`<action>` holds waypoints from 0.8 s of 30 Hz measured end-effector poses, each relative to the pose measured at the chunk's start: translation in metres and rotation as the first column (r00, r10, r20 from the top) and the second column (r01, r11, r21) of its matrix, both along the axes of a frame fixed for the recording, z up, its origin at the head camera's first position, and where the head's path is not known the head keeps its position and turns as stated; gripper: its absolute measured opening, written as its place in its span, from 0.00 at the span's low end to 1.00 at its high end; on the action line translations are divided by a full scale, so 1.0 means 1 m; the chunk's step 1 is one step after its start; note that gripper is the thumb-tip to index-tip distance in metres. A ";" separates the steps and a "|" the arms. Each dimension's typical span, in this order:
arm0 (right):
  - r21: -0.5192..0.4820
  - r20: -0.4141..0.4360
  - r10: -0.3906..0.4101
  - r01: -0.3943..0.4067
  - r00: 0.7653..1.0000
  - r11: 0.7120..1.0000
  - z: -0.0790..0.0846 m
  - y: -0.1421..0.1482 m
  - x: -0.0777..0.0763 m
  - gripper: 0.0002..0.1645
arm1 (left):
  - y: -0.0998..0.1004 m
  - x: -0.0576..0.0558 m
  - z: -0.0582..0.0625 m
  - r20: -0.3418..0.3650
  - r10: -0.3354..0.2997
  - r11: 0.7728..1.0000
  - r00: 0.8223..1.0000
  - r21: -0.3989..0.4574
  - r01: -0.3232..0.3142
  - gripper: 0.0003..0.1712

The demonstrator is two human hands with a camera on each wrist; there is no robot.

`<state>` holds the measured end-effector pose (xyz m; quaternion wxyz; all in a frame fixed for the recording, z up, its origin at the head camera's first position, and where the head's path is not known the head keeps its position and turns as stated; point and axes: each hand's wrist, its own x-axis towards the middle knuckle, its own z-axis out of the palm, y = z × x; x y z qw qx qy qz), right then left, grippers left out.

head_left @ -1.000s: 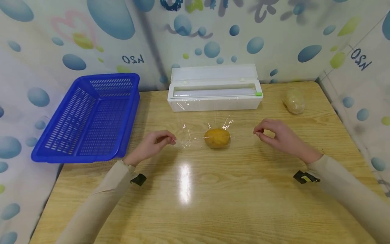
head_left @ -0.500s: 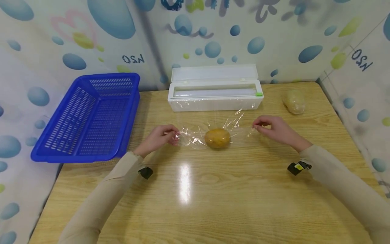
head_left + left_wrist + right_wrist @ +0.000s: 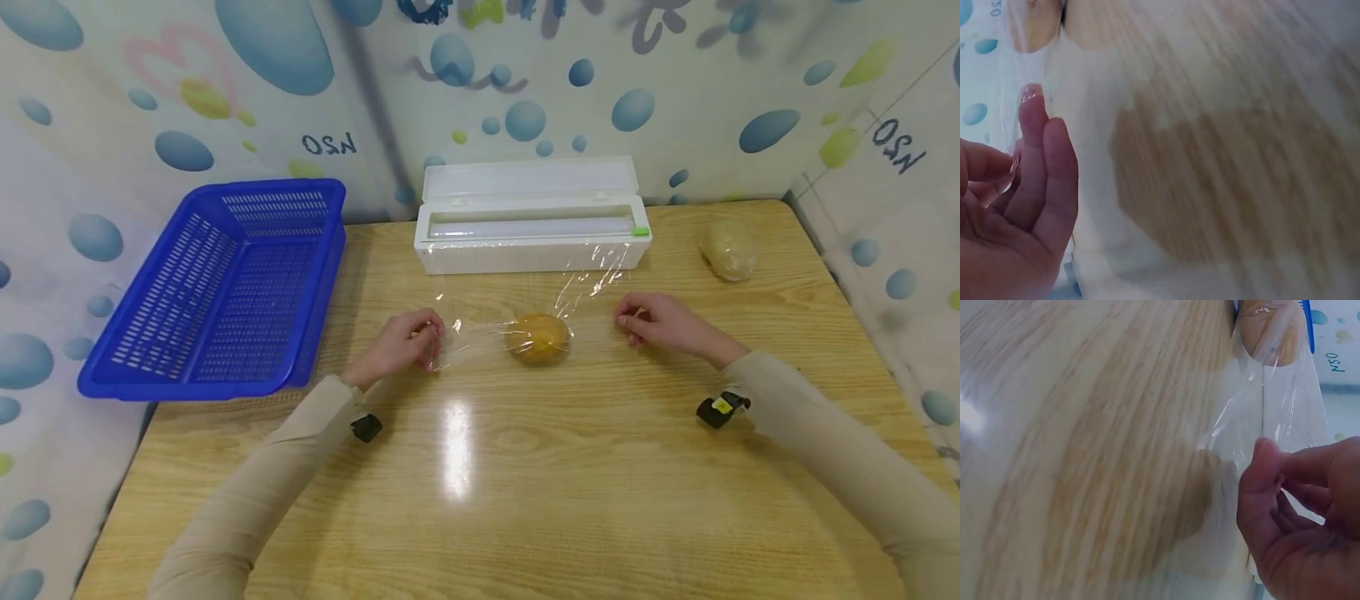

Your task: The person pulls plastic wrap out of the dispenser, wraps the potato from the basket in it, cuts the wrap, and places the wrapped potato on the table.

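A yellow, oval fruit, mango-like [image 3: 538, 338], lies mid-table under a clear sheet of plastic wrap [image 3: 480, 340]. The sheet runs from the white wrap dispenser [image 3: 532, 256] at the back, draping over the fruit. My left hand [image 3: 405, 343] pinches the sheet's left side between thumb and fingers; in the left wrist view, film shows at the fingertips [image 3: 1032, 103]. On the other side my right hand [image 3: 660, 323] pinches the sheet's right corner, with film stretching from thumb and index finger toward the fruit [image 3: 1272, 334] in the right wrist view.
The dispenser's lid [image 3: 528, 177] stands raised against the patterned wall, with a green slider [image 3: 640, 232] at its right end. A blue plastic basket [image 3: 311, 333] sits at the left. Near the back right corner rests a pale, round, film-wrapped item [image 3: 729, 250].
Both hands have come inward toward the fruit, the left moving right and the right moving left. The film now lies closer over the fruit, with its creases shifted.
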<state>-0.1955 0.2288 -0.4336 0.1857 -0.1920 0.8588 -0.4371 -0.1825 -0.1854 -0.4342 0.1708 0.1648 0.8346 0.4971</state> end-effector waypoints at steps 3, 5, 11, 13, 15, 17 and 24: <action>0.010 0.008 -0.002 0.002 1.000 1.000 -0.001 -0.003 0.002 0.05 | 0.004 0.001 0.001 -0.039 0.007 0.998 0.999 -0.059 -0.009 0.10; 0.031 -0.012 0.002 -0.002 1.000 1.000 -0.002 -0.004 0.003 0.04 | 0.006 0.002 0.001 -0.078 0.001 0.994 0.997 -0.112 -0.010 0.10; 0.185 -0.244 0.059 -0.013 0.968 0.983 -0.005 -0.012 0.006 0.04 | 0.010 0.003 0.000 -0.189 -0.047 0.965 0.981 -0.261 -0.004 0.09; 0.241 -0.297 0.080 -0.006 0.952 0.970 -0.005 -0.015 0.007 0.03 | 0.011 0.004 -0.001 -0.224 -0.066 0.959 0.972 -0.285 -0.001 0.08; 0.284 -0.316 0.095 -0.002 0.944 0.959 -0.006 -0.018 0.008 0.03 | 0.011 0.004 -0.002 -0.252 -0.080 0.957 0.964 -0.292 0.003 0.07; 0.309 -0.331 0.105 0.003 0.938 0.951 -0.005 -0.020 0.009 0.03 | 0.011 0.004 -0.001 -0.270 -0.093 0.958 0.958 -0.287 0.012 0.08; 0.354 -0.375 0.122 0.021 0.919 0.935 -0.001 -0.025 0.013 0.09 | 0.011 0.002 0.002 -0.368 -0.253 0.936 0.895 -0.327 0.130 0.14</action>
